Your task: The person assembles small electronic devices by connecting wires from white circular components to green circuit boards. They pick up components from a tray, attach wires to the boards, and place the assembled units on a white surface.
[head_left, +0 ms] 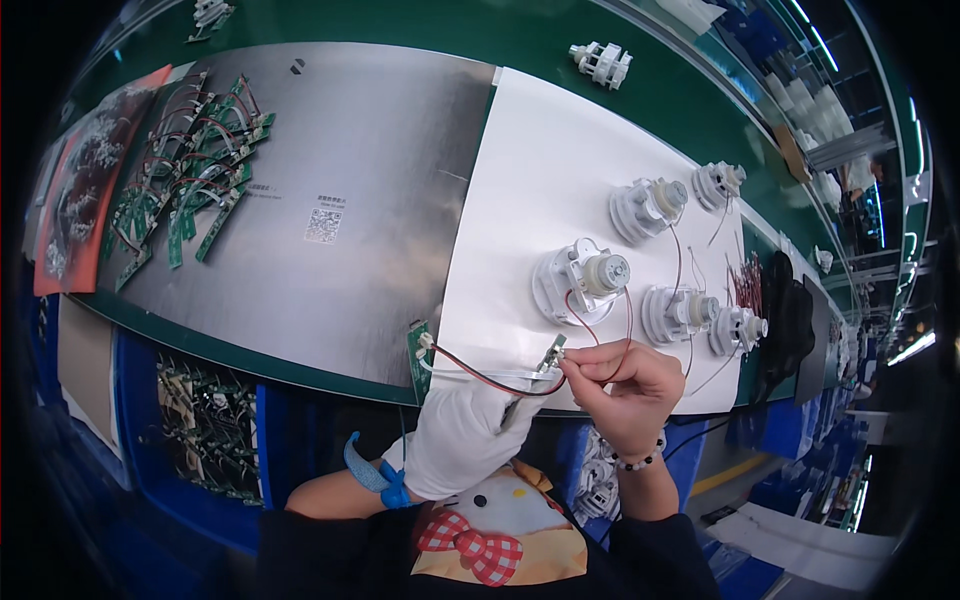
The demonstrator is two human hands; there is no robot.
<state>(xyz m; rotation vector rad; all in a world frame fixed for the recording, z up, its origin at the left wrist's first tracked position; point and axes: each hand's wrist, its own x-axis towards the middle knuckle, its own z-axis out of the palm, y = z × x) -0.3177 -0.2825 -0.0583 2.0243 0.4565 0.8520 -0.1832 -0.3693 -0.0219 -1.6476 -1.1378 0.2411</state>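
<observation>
My left hand (472,432), in a white glove, is closed on a small circuit board (552,354), whose end sticks up past the fingertips near the table's front edge. A red and black wire pair (480,375) links it to a longer green circuit board (419,358) beside the glove. My bare right hand (632,388) pinches a wire end against the small board; finger and thumb partly hide its tip. Red wires run from there up to the nearest white motor assembly (585,280), which stands on the white sheet (500,240).
Several more white motor assemblies (650,208) stand to the right, by a bundle of red wires (747,282). A metal plate (380,150) on the left carries a heap of wired boards (205,160) beside an orange-edged bag (85,190). Blue bins (150,480) sit below the table.
</observation>
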